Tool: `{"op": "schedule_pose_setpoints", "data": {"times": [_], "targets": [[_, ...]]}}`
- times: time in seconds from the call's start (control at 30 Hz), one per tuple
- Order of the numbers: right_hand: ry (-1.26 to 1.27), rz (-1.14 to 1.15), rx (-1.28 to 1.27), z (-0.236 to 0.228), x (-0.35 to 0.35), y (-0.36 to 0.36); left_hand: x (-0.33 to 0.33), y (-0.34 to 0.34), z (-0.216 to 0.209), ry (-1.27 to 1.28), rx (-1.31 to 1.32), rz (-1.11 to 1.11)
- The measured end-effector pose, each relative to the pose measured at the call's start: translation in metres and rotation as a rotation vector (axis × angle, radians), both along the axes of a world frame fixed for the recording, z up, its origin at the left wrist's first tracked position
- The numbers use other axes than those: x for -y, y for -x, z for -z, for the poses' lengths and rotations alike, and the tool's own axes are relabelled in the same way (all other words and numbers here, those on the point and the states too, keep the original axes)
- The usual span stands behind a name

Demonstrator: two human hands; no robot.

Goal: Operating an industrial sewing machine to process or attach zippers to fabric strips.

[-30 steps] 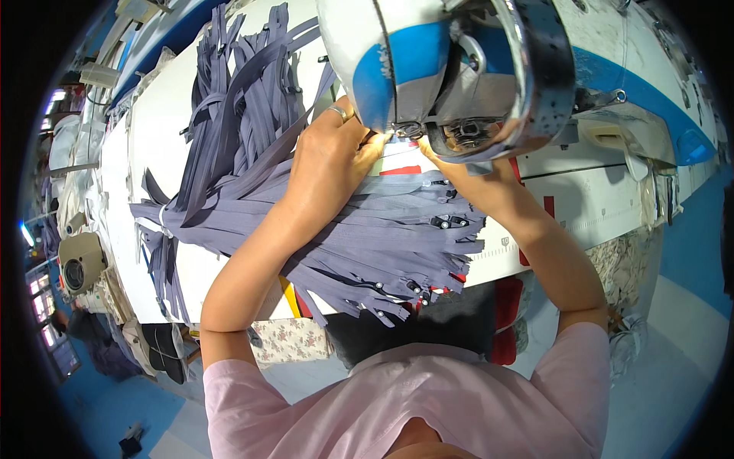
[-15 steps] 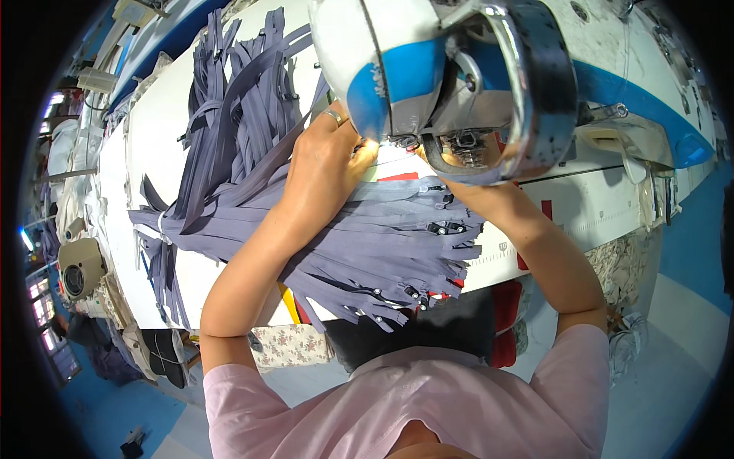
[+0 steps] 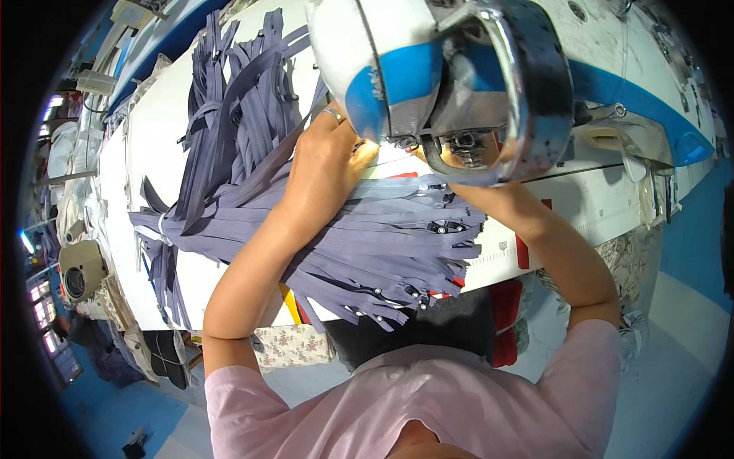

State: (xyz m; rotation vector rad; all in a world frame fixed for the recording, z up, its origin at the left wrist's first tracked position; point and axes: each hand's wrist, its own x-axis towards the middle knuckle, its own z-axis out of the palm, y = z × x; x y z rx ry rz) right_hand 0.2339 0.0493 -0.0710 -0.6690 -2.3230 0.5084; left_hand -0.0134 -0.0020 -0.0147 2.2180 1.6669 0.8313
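A white and blue sewing machine (image 3: 409,73) stands in front of me, its lit needle area between my hands. My left hand (image 3: 325,161), with a ring on one finger, is closed just left of the needle area. Its fingertips are partly hidden behind the machine head, so what they pinch cannot be made out. Behind the presser parts, my right hand (image 3: 474,157) shows only in part and its fingers are hidden. A fanned bundle of grey-purple zippers (image 3: 359,237) with dark sliders lies under my left forearm, tied at its left end.
More grey zippers (image 3: 252,92) lie in a tied bundle at the far left of the white table (image 3: 157,287). A shiny metal guard (image 3: 527,92) juts out from the machine head. Red strips mark the table's ruled front edge. Floral cloth (image 3: 294,346) is below the table.
My right forearm and elbow have shifted outward to the right. My left hand and the zipper bundles stay almost where they were.
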Motion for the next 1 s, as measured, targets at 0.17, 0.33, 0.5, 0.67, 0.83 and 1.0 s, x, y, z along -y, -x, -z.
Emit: {"op": "schedule_pose_setpoints", "data": {"times": [0.17, 0.33, 0.5, 0.67, 0.83, 1.0], "targets": [[-0.028, 0.01, 0.068, 0.007, -0.002, 0.001, 0.0, -0.001, -0.002, -0.071, 0.006, 0.011], [-0.031, 0.067, 0.125, 0.014, -0.001, 0.003, 0.002, -0.002, -0.004, -0.052, -0.015, -0.004], [0.081, 0.026, -0.045, 0.028, -0.003, 0.007, 0.004, -0.004, -0.007, -0.101, 0.01, -0.011], [0.032, 0.041, 0.039, 0.029, -0.003, 0.002, 0.005, -0.006, -0.007, -0.115, 0.011, -0.021], [0.259, 0.025, 0.073, 0.007, -0.001, 0.005, 0.0, -0.004, -0.002, -0.057, 0.009, -0.01], [0.231, 0.02, 0.111, -0.006, 0.008, -0.006, -0.001, -0.003, 0.0, -0.055, -0.001, 0.007]]}}
